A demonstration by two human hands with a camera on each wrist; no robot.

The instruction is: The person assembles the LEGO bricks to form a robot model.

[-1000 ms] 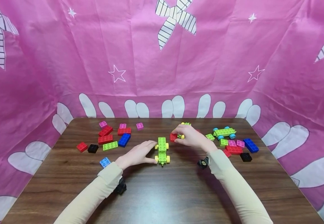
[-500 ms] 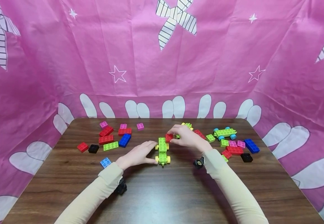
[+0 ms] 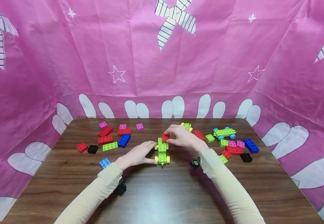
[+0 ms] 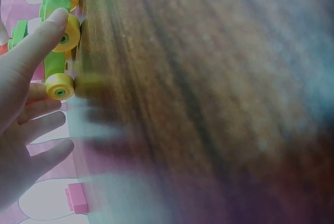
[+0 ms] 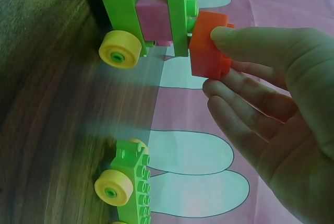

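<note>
Far left on the table [image 3: 150,193], a black block [image 3: 93,149] sits near red blocks [image 3: 105,139], with a light-blue block [image 3: 104,163] beside the left wrist. Next, the left hand [image 3: 136,154], spread wide, thumb at a wheel of the car [image 3: 162,157]! At the car's far end, a red block [image 3: 165,137], pinched by the right hand [image 3: 182,137], which partly hides a second car [image 3: 188,126]. Further right, a blue-wheeled car [image 3: 224,133] stands behind more blocks [image 3: 234,150]. Only the right wrist view reveals a pink block [image 5: 154,12] sandwiched inside the car!
</note>
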